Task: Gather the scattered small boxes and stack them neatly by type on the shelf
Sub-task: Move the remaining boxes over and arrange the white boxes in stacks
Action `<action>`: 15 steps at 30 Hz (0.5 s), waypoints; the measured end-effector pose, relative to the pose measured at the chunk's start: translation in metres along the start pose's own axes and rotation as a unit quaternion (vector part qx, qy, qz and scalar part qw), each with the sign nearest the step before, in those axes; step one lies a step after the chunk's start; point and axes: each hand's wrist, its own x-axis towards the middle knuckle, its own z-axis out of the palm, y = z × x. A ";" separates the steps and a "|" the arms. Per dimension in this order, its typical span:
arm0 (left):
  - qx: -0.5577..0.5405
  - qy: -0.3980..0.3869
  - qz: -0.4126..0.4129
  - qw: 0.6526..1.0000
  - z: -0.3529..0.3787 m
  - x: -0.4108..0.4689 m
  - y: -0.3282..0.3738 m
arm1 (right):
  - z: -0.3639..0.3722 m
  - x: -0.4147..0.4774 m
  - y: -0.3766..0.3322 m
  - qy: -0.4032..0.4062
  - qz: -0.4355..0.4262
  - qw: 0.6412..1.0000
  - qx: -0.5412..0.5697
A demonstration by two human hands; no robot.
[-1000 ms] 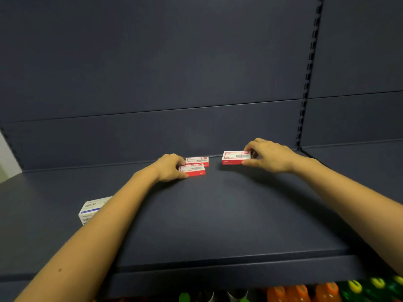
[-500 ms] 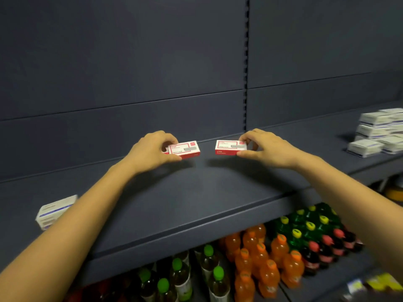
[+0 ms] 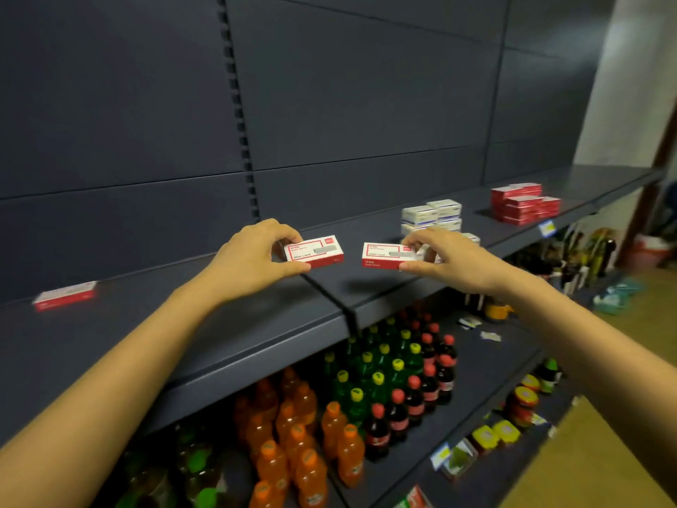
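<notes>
Held above shelf [image 3: 256,335]: one red box [image 3: 314,251] pinched in left hand [image 3: 252,256], one red box [image 3: 384,255] pinched in right hand [image 3: 445,256]; third [image 3: 65,295] lying far left.

Dim store aisle, wide-angle view with motion blur

Light falls from above: soft shadows lie on the shelf [image 3: 256,324] under both hands; the lone red box [image 3: 66,295] at left smears, bottles [image 3: 293,427] below blur, and edges bend outward.

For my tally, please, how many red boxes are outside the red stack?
3: one box in left hand, another box in right hand, third box far left on the shelf; others may be hidden.
</notes>
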 end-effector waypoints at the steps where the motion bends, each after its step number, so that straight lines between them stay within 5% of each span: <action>1: -0.004 -0.001 0.005 1.000 0.011 0.009 0.014 | -0.008 -0.007 0.018 0.000 0.007 1.000 -0.002; 15: -0.035 0.034 0.041 0.998 0.152 0.123 0.176 | -0.099 -0.064 0.228 -0.013 0.072 0.997 -0.036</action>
